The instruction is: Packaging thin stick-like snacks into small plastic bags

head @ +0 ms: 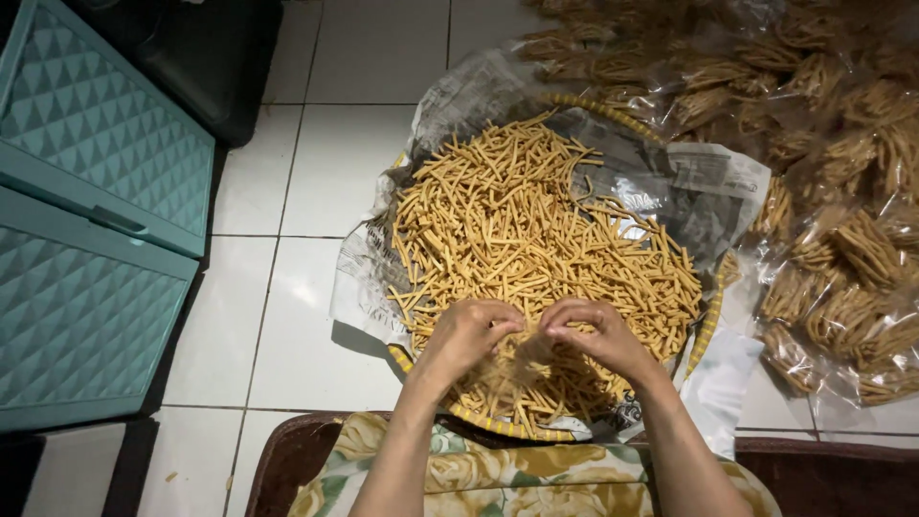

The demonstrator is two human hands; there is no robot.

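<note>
A round woven tray (pixel 706 330) lined with newspaper (pixel 670 182) holds a heap of thin golden snack sticks (pixel 517 220). My left hand (pixel 467 335) and my right hand (pixel 593 335) are together over the near edge of the heap. Between them they pinch a small clear plastic bag (pixel 529 362) with snack sticks inside it. The fingers of both hands are closed on the bag's top edge.
Many filled clear bags of snack sticks (pixel 823 191) lie piled on the white tiled floor (pixel 278 287) at the right and far right. A teal plastic drawer cabinet (pixel 86 220) stands at the left. A floral cloth (pixel 498 474) covers my lap at the bottom.
</note>
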